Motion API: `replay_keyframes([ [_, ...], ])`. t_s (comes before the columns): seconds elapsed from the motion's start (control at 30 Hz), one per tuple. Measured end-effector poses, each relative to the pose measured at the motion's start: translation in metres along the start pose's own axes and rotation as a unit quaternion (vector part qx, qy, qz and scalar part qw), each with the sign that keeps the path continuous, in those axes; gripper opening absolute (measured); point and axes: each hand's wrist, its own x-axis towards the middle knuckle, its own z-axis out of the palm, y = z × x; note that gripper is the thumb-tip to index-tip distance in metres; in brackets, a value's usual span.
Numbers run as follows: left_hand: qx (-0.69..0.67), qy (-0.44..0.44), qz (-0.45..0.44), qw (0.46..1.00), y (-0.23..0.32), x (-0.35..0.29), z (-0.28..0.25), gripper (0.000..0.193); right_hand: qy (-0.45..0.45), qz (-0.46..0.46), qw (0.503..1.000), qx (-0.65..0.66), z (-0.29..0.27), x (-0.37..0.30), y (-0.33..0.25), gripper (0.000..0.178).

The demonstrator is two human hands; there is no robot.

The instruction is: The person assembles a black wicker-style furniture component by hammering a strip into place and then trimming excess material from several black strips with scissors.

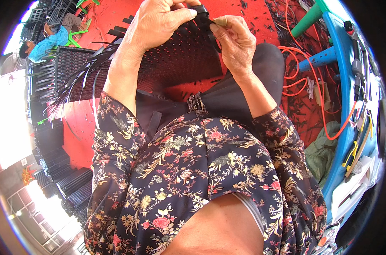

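A black woven panel [171, 63] of flat plastic strips lies across my lap, with long loose strip ends fanning out at its left. At the panel's far edge, my left hand [154, 27] is closed around a black strip [202, 18], thumb pressing on top. My right hand [235, 44] pinches the same dark strip between thumb and forefinger, just right of the left thumb. An olive-brown patch shows by the right forefinger; what it is I cannot make out. The left fingertips are partly cut off by the upper rim.
At the right stands a blue table [338, 55] bearing a black tool [355, 63] and yellow-handled cutters [351, 155]. An orange hose [329, 136] loops down to the red floor [80, 140], where black scraps lie. Black panels are stacked at left, near a person in blue [52, 42].
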Motion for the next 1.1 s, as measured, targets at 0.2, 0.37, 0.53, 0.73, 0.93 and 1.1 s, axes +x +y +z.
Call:
replay_keyframes([
  [0.2,-0.027,-0.015,-0.030,0.999,0.001,0.002,-0.002,0.022,-0.001,0.043,0.998,0.047,0.002,-0.002,0.003,0.013],
  [0.37,-0.034,-0.009,-0.020,0.999,-0.002,0.003,-0.003,0.022,-0.024,0.072,0.993,0.093,0.001,0.000,0.001,0.011],
  [0.53,-0.040,-0.020,-0.026,0.999,-0.010,0.006,-0.007,0.023,-0.046,0.064,0.995,0.059,0.000,0.006,0.006,0.010],
  [0.73,-0.048,-0.028,-0.031,0.998,-0.012,0.008,-0.007,0.022,-0.073,0.058,0.995,0.018,-0.006,0.009,0.007,0.013],
  [0.93,-0.064,-0.049,-0.043,0.996,-0.010,0.009,-0.008,0.021,-0.076,0.011,0.997,-0.001,-0.006,0.013,0.007,0.014],
  [1.1,-0.099,-0.048,-0.003,0.994,-0.018,0.005,-0.008,0.022,-0.092,0.070,0.993,0.015,-0.008,0.012,-0.001,0.014],
])
